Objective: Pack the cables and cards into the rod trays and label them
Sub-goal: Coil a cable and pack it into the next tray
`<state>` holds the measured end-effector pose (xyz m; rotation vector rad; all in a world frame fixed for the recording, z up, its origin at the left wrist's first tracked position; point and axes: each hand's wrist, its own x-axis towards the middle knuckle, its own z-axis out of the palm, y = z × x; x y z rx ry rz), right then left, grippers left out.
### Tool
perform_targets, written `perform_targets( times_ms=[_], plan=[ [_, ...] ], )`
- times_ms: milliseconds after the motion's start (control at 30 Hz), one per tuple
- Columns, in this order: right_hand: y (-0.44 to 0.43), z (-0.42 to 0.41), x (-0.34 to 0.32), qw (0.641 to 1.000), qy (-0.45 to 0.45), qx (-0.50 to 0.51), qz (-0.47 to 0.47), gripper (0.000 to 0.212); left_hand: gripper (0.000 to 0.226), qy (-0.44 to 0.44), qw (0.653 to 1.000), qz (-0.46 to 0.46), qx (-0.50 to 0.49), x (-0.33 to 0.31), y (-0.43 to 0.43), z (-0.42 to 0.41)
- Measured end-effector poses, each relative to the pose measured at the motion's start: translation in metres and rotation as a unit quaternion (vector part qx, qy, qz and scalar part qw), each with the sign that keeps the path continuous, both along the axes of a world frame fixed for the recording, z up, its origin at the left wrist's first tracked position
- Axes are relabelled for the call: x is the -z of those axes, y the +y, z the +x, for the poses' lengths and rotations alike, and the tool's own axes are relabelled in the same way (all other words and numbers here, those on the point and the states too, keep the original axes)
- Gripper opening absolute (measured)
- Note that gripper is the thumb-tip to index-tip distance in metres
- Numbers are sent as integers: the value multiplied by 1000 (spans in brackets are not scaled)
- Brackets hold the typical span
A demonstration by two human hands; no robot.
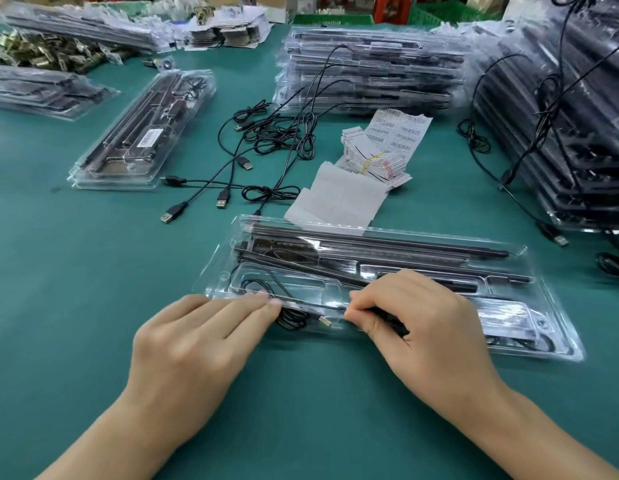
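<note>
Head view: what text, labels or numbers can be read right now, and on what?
No text is legible.
Barcode label sheets: print too small.
Banded card bundle: print too small.
White sticker on the closed tray: blurred.
Red box at the back: blurred.

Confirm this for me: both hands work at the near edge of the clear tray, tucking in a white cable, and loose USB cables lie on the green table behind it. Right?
Not quite: the cable is black, not white, as the head view shows. The rest holds: the left hand and right hand work at the near edge of the clear tray, and loose USB cables lie on the green table behind it.
</note>
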<state>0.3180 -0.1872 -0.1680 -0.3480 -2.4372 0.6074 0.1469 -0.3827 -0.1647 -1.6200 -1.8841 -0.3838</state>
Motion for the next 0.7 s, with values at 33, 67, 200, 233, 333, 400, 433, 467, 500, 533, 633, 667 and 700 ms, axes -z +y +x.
perform_targets(
  times_ms=[33, 67, 200, 233, 333, 400, 433, 467, 500, 533, 633, 667, 700],
  plan=[
    [0, 0, 0, 1000, 0, 0, 0, 12, 37, -9, 1000, -12, -5, -1, 0, 2],
    [0, 0, 0, 1000, 1, 0, 1, 12, 43, -17, 999, -29, -14, -2, 0, 5],
    [0, 0, 0, 1000, 0, 1, 7, 12, 31, -27, 993, -98, -64, 5, 1, 26],
    [0, 0, 0, 1000, 1, 0, 9, 12, 36, -38, 989, -114, -82, 7, 1, 30],
    [0, 0, 0, 1000, 5, 5, 8, 11, 54, -92, 974, -166, -124, 7, 4, 37],
    [0, 0, 0, 1000, 6, 7, 13, 11, 59, -138, 962, -195, -131, 3, 6, 38],
    [0, 0, 0, 1000, 4, 7, 19, 11, 60, -165, 957, -203, -128, 1, 5, 36],
    [0, 0, 0, 1000, 1, 6, 23, 11, 61, -195, 950, -212, -122, -1, 2, 33],
    [0, 0, 1, 1000, 0, 4, 22, 11, 60, -222, 942, -223, -113, -3, -1, 28],
    [-1, 0, 1, 1000, 0, 3, 19, 11, 59, -250, 934, -233, -102, -4, -6, 21],
    [-1, 0, 1, 1000, -3, 0, 14, 12, 54, -284, 925, -242, -74, -3, -14, 7],
    [-1, 1, 1, 1000, -4, -1, 12, 11, 54, -274, 928, -242, -71, -3, -14, 5],
    [-1, 1, 1, 1000, -5, -1, 12, 11, 54, -267, 930, -242, -70, -3, -12, 5]
  ],
)
